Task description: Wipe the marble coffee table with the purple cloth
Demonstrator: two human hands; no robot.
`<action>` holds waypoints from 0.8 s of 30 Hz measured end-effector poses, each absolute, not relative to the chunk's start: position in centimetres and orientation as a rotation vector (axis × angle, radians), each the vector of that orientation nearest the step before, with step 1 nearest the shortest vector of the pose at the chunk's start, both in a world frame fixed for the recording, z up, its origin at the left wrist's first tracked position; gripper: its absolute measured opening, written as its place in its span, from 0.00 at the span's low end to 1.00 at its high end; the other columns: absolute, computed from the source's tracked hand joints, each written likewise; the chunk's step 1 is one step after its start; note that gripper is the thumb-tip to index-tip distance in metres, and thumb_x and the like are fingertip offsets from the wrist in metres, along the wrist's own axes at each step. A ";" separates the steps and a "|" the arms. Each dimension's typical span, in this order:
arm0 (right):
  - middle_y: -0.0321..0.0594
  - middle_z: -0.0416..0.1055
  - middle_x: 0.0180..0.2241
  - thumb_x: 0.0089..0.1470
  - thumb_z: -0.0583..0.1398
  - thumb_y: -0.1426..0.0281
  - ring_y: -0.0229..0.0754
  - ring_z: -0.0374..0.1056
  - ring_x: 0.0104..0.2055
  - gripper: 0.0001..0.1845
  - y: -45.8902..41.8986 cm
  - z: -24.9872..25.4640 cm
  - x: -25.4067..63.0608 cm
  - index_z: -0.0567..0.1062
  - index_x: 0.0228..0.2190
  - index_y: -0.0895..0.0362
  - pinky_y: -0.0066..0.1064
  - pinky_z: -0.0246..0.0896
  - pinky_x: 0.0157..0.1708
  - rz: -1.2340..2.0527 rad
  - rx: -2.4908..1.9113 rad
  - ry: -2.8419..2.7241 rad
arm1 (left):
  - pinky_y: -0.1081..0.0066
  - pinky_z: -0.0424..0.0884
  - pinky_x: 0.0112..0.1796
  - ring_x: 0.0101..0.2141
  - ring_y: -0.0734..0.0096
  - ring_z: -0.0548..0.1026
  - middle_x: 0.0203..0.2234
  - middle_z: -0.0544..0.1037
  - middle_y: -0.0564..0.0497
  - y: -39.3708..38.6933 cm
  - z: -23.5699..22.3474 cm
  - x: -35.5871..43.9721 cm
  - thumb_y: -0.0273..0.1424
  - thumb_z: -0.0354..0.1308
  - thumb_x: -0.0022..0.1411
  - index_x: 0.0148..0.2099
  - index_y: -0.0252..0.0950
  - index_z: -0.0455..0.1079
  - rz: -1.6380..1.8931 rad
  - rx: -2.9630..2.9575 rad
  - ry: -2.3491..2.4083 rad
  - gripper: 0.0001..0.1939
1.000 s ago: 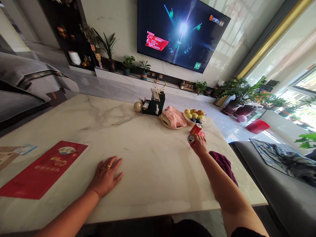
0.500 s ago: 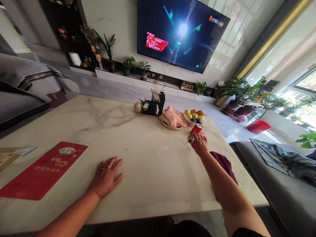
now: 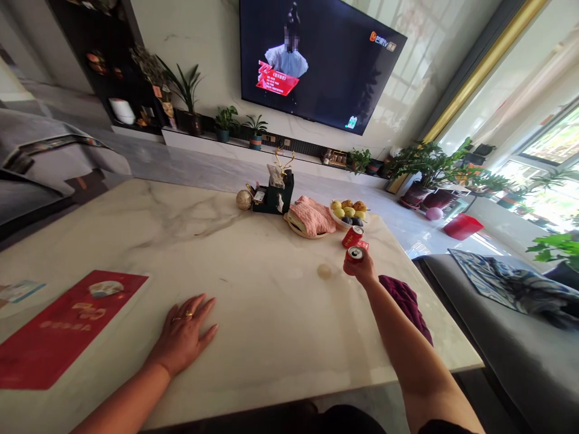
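My right hand (image 3: 360, 270) is closed around a red drink can (image 3: 354, 255), held upright just above the marble table (image 3: 253, 301). A small pale wet patch (image 3: 324, 271) lies on the table to the can's left. A second red can (image 3: 352, 235) stands just behind it. My left hand (image 3: 181, 334) lies flat on the table with fingers spread and a ring on one finger. A dark red cloth (image 3: 404, 301) lies by my right forearm.
A fruit bowl (image 3: 347, 213), a plate with a pink cloth (image 3: 310, 218), a dark organiser (image 3: 274, 196) and a gold ball (image 3: 243, 199) sit at the far side. A red paper mat (image 3: 58, 325) lies left. A grey sofa (image 3: 511, 325) stands right; a TV (image 3: 316, 60) hangs ahead.
The can lay tipped on its side under my right hand; now it is upright and lifted slightly. A wet patch shows on the table. My left hand stayed flat.
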State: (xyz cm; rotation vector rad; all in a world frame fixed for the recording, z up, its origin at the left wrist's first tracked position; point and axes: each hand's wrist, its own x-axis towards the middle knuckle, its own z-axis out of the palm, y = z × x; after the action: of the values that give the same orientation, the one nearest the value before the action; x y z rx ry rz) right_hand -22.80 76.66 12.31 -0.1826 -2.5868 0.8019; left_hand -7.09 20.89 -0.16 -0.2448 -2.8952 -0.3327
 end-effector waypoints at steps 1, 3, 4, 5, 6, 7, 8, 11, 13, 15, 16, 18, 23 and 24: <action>0.41 0.79 0.46 0.40 0.70 0.52 0.54 0.75 0.47 0.38 77.0 12.2 -22.6 0.72 0.53 0.50 0.47 0.70 0.48 0.884 -0.209 -2.547 | 0.40 0.55 0.67 0.65 0.46 0.68 0.67 0.69 0.35 20.9 -0.2 -7.1 0.45 0.46 0.69 0.68 0.35 0.68 -0.333 -0.247 -2.890 0.33; 0.43 0.79 0.46 0.37 0.71 0.51 0.55 0.75 0.48 0.40 78.0 12.1 -22.3 0.73 0.51 0.52 0.47 0.71 0.47 1.004 -0.277 -2.483 | 0.40 0.56 0.66 0.64 0.46 0.68 0.66 0.69 0.35 20.8 -0.3 -7.3 0.45 0.45 0.69 0.68 0.35 0.68 -0.334 -0.251 -2.882 0.32; 0.44 0.79 0.45 0.36 0.71 0.51 0.56 0.75 0.47 0.39 78.6 12.1 -22.2 0.74 0.50 0.53 0.47 0.72 0.47 1.036 -0.309 -2.457 | 0.40 0.56 0.66 0.64 0.45 0.69 0.66 0.69 0.35 20.8 -0.3 -7.3 0.45 0.45 0.69 0.67 0.35 0.68 -0.333 -0.254 -2.878 0.32; 0.45 0.80 0.45 0.36 0.71 0.51 0.56 0.76 0.47 0.39 79.3 12.2 -22.2 0.74 0.49 0.54 0.47 0.72 0.47 1.052 -0.344 -2.437 | 0.40 0.57 0.66 0.64 0.45 0.69 0.66 0.69 0.35 20.8 -0.3 -7.3 0.45 0.45 0.69 0.67 0.35 0.69 -0.334 -0.259 -2.874 0.32; 0.46 0.80 0.44 0.36 0.71 0.51 0.57 0.76 0.46 0.39 80.0 12.3 -22.1 0.74 0.48 0.55 0.48 0.72 0.46 1.058 -0.377 -2.421 | 0.40 0.57 0.66 0.64 0.45 0.69 0.66 0.70 0.35 20.8 -0.3 -7.3 0.45 0.44 0.69 0.67 0.34 0.69 -0.334 -0.264 -2.868 0.32; 0.48 0.80 0.44 0.36 0.71 0.52 0.57 0.76 0.45 0.38 80.7 12.5 -22.1 0.73 0.48 0.56 0.48 0.72 0.46 1.057 -0.406 -2.408 | 0.40 0.57 0.66 0.63 0.45 0.69 0.65 0.70 0.34 20.8 -0.3 -7.4 0.45 0.44 0.69 0.67 0.34 0.69 -0.335 -0.268 -2.862 0.32; 0.49 0.79 0.43 0.36 0.71 0.52 0.57 0.76 0.44 0.38 81.4 12.7 -22.2 0.73 0.47 0.56 0.48 0.72 0.45 1.055 -0.426 -2.395 | 0.40 0.57 0.66 0.63 0.44 0.69 0.65 0.70 0.35 20.8 -0.3 -7.4 0.45 0.44 0.69 0.67 0.34 0.69 -0.338 -0.272 -2.857 0.32; 0.50 0.79 0.44 0.37 0.72 0.54 0.57 0.75 0.45 0.37 82.9 13.3 -22.6 0.72 0.47 0.56 0.49 0.71 0.46 1.054 -0.446 -2.373 | 0.40 0.57 0.66 0.63 0.44 0.69 0.65 0.70 0.35 20.8 -0.4 -7.4 0.45 0.45 0.69 0.67 0.36 0.68 -0.352 -0.273 -2.844 0.32; 0.49 0.79 0.44 0.37 0.72 0.55 0.57 0.75 0.46 0.37 83.3 13.5 -23.2 0.72 0.48 0.56 0.48 0.71 0.47 1.054 -0.421 -2.376 | 0.40 0.57 0.66 0.63 0.44 0.69 0.65 0.70 0.35 20.8 -0.5 -7.5 0.46 0.46 0.68 0.67 0.37 0.68 -0.356 -0.271 -2.833 0.32; 0.48 0.78 0.45 0.37 0.72 0.56 0.57 0.74 0.46 0.37 82.9 13.4 -24.3 0.72 0.49 0.56 0.49 0.71 0.48 1.052 -0.379 -2.389 | 0.40 0.56 0.67 0.63 0.43 0.69 0.64 0.70 0.35 20.8 -0.7 -7.5 0.46 0.46 0.68 0.67 0.36 0.68 -0.349 -0.275 -2.820 0.32; 0.48 0.78 0.46 0.37 0.72 0.56 0.56 0.74 0.47 0.37 82.5 13.2 -25.0 0.72 0.49 0.56 0.49 0.71 0.49 1.048 -0.354 -2.396 | 0.40 0.56 0.67 0.63 0.43 0.69 0.65 0.70 0.35 20.8 -0.7 -7.5 0.47 0.46 0.68 0.67 0.36 0.68 -0.345 -0.280 -2.817 0.32; 0.50 0.76 0.49 0.37 0.72 0.57 0.56 0.72 0.50 0.37 81.0 12.7 -26.7 0.72 0.49 0.56 0.48 0.70 0.51 1.034 -0.303 -2.409 | 0.41 0.56 0.67 0.63 0.43 0.69 0.65 0.69 0.35 20.8 -0.7 -7.5 0.47 0.46 0.69 0.67 0.36 0.67 -0.339 -0.283 -2.819 0.33; 0.48 0.74 0.51 0.40 0.71 0.57 0.54 0.71 0.51 0.42 76.1 11.3 -31.6 0.67 0.55 0.55 0.46 0.69 0.52 0.984 -0.220 -2.440 | 0.41 0.56 0.68 0.64 0.45 0.69 0.66 0.69 0.37 20.6 -0.7 -7.5 0.49 0.46 0.68 0.68 0.38 0.66 -0.343 -0.273 -2.873 0.33; 0.48 0.74 0.52 0.41 0.71 0.57 0.53 0.71 0.51 0.42 75.2 11.2 -32.6 0.66 0.56 0.55 0.45 0.69 0.52 0.950 -0.208 -2.464 | 0.41 0.55 0.68 0.65 0.46 0.69 0.66 0.69 0.37 20.6 -0.8 -7.5 0.49 0.46 0.68 0.68 0.39 0.67 -0.347 -0.270 -2.884 0.33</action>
State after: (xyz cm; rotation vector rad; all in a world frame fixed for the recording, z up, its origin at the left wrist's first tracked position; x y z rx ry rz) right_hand -32.60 75.24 11.16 -0.2077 -2.4638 0.9502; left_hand -7.48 20.57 -0.76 -0.2696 -2.8837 -0.3468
